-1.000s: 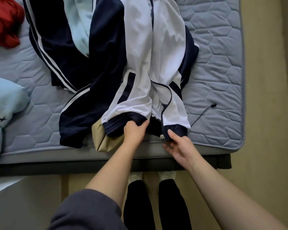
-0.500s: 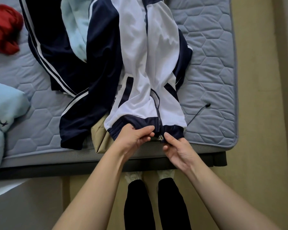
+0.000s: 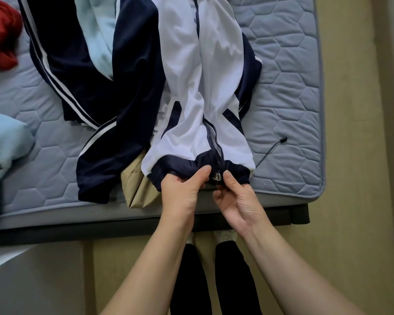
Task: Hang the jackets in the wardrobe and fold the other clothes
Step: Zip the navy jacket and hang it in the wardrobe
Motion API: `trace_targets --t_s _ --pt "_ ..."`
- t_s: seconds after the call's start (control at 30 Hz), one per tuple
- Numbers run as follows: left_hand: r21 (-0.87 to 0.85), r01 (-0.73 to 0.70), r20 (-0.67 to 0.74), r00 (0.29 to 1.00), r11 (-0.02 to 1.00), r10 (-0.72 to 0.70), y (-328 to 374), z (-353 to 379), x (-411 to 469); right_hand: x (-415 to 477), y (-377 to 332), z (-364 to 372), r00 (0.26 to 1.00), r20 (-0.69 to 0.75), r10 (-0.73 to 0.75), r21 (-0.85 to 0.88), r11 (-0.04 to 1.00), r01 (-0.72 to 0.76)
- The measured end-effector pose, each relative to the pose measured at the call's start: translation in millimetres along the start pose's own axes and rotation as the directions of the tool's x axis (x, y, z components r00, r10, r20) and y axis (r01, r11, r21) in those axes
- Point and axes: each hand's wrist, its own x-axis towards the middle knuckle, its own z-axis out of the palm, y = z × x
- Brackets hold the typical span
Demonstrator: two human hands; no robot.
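A white and navy zip jacket [image 3: 198,92] lies front up on the bed, its navy hem at the near edge. My left hand [image 3: 182,192] pinches the hem just left of the zipper. My right hand [image 3: 237,196] pinches the hem on the right side, beside the silver zipper pull [image 3: 218,176]. The two zipper halves meet at the bottom between my thumbs. A navy garment with white stripes [image 3: 62,64] lies to the left, partly under the jacket.
The grey quilted mattress [image 3: 287,92] carries a beige garment [image 3: 141,189] under the jacket hem, a light blue garment [image 3: 98,37], a red one [image 3: 0,35] at far left, and a pale blue pillow [image 3: 2,142]. A black drawcord [image 3: 271,151] trails right. Beige floor lies to the right.
My hands have drawn the two halves of the hem together at the zipper base. The left hand slid right toward the zipper pull, and the open gap has closed.
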Motion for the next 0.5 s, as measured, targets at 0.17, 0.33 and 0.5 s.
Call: trace_targets --t_s 0.17,0.33,0.5 --pt "0.018 -0.04 -0.036 0.999 0.999 0.04 2.1 3.0 -4.9 1.8 -2.0 1.8 0.999 -0.039 -0.029 0.004 1.0 0.029" --pt "0.019 -0.063 -0.071 0.995 0.998 0.064 2.5 5.7 -5.3 2.4 -4.5 4.1 0.998 -0.036 -0.042 0.005 0.999 0.042" --pt "0.013 -0.073 -0.085 0.994 0.997 0.074 1.3 7.5 -4.3 2.4 -1.7 5.8 0.998 -0.035 -0.045 0.018 0.999 0.046"
